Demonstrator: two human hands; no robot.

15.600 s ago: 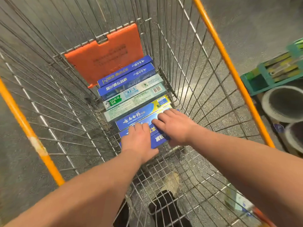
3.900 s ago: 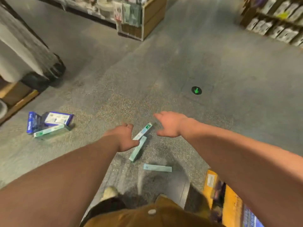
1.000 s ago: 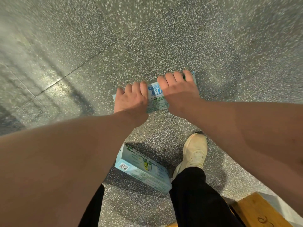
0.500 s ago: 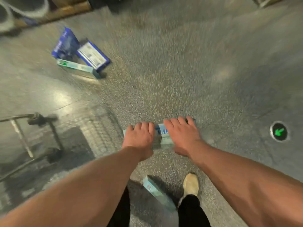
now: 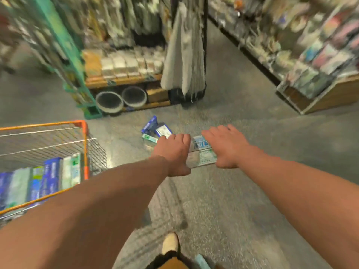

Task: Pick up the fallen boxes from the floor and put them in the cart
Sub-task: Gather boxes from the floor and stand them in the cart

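Note:
I hold pale blue-green toothpaste boxes off the floor between both hands. My left hand grips their left end and my right hand grips their right end. The wire cart with an orange rim stands at the left, with several boxes lined up inside. A small pile of fallen boxes, blue and pale green, lies on the floor just beyond my left hand. Another pale box shows at the bottom edge by my shoe.
Store shelving runs along the right. A low wooden shelf with two grey bowls and a green rack stand ahead left. Hanging white cloth is behind the pile. Grey speckled floor lies between.
I have risen with the boxes held between both hands and my view has lifted; the cart has come into view at the left, and the floor pile now sits just beyond my left hand.

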